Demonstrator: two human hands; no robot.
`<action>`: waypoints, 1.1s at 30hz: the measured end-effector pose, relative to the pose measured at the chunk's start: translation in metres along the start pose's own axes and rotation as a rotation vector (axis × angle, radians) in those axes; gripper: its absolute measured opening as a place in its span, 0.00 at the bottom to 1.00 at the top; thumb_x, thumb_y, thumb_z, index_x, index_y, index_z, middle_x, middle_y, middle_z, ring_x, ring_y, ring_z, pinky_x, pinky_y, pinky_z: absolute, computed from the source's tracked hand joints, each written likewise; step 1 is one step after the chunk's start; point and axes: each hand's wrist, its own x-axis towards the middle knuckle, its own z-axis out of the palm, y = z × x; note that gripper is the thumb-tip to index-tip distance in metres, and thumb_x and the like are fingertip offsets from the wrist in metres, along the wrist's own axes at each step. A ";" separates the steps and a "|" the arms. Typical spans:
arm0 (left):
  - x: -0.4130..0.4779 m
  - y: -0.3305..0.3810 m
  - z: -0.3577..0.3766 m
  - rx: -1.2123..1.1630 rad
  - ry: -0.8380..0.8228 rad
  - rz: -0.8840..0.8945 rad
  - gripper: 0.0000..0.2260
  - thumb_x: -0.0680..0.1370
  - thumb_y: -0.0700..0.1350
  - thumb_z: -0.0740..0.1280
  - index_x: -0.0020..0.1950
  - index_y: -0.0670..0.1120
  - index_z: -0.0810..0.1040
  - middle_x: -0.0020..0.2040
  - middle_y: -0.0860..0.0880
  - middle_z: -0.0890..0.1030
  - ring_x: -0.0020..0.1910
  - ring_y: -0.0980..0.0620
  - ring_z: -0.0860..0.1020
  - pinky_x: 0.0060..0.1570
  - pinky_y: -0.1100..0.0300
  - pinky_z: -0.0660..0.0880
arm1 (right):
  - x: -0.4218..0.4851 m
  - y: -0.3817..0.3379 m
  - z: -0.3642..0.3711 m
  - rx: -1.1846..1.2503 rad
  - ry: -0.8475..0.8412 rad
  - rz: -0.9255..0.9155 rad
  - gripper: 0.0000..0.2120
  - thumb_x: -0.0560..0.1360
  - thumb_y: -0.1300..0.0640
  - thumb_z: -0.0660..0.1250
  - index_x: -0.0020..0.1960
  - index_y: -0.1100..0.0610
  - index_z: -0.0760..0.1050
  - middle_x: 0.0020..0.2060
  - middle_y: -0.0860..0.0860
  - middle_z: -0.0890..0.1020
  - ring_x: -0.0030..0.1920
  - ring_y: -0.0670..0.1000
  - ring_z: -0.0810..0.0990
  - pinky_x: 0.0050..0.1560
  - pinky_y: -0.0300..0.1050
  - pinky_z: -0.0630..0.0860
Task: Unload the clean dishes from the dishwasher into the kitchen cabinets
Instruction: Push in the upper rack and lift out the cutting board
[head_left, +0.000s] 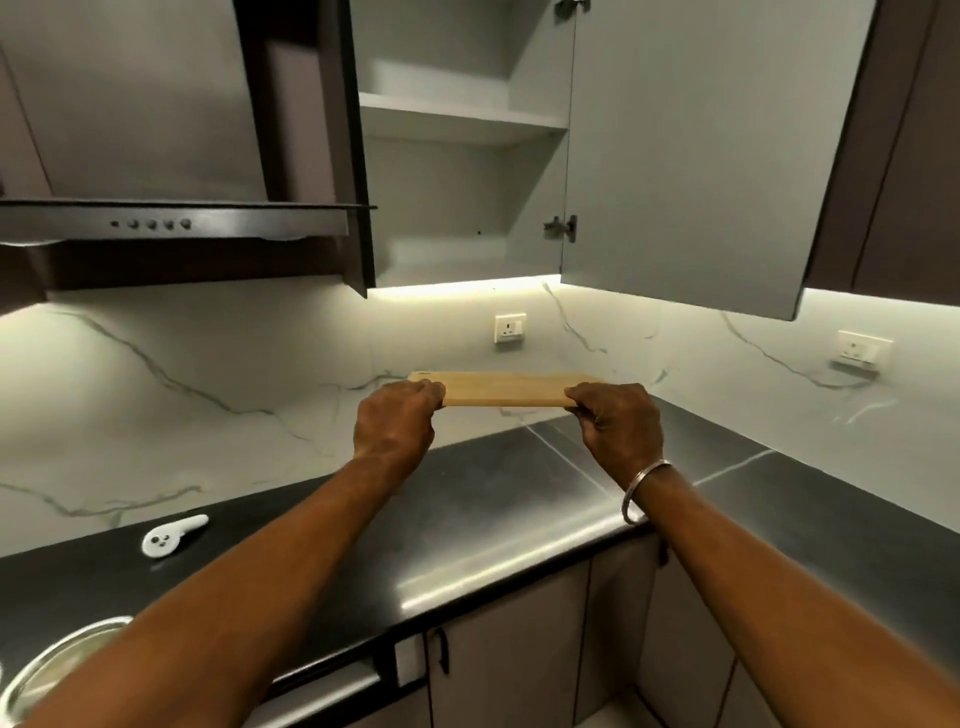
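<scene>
So, a wood board (506, 388) is held flat in the air over the dark counter (493, 509). L hand (397, 421) grips its 9 o'clock end, R hand (618, 423) grips the 3 o'clock end, fingers curled round it. Cabinet (462, 111) w/ door open is at 12 o'clock.

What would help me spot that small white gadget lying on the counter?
Start at the dark, shiny countertop below the open grey cabinet. Towards its left end lies the small white plastic gadget, the only white thing lying on it.
</scene>
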 end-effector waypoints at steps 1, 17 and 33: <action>0.012 -0.002 0.003 0.010 0.019 0.000 0.10 0.76 0.42 0.74 0.55 0.53 0.84 0.44 0.51 0.85 0.39 0.47 0.82 0.34 0.58 0.75 | 0.013 0.007 0.009 0.007 0.009 -0.013 0.10 0.71 0.57 0.77 0.52 0.51 0.85 0.45 0.47 0.87 0.45 0.54 0.86 0.45 0.50 0.79; 0.195 -0.029 0.075 0.145 0.191 -0.097 0.13 0.73 0.35 0.72 0.52 0.52 0.82 0.44 0.50 0.84 0.40 0.45 0.81 0.34 0.56 0.74 | 0.204 0.101 0.148 0.144 0.110 -0.100 0.09 0.71 0.59 0.75 0.51 0.52 0.85 0.44 0.48 0.87 0.43 0.55 0.84 0.45 0.49 0.78; 0.279 -0.096 0.170 0.283 0.064 -0.108 0.13 0.74 0.39 0.75 0.56 0.51 0.82 0.47 0.49 0.85 0.41 0.47 0.82 0.38 0.57 0.74 | 0.289 0.135 0.313 0.275 0.009 -0.123 0.09 0.74 0.50 0.73 0.54 0.48 0.84 0.48 0.45 0.87 0.48 0.52 0.85 0.52 0.51 0.79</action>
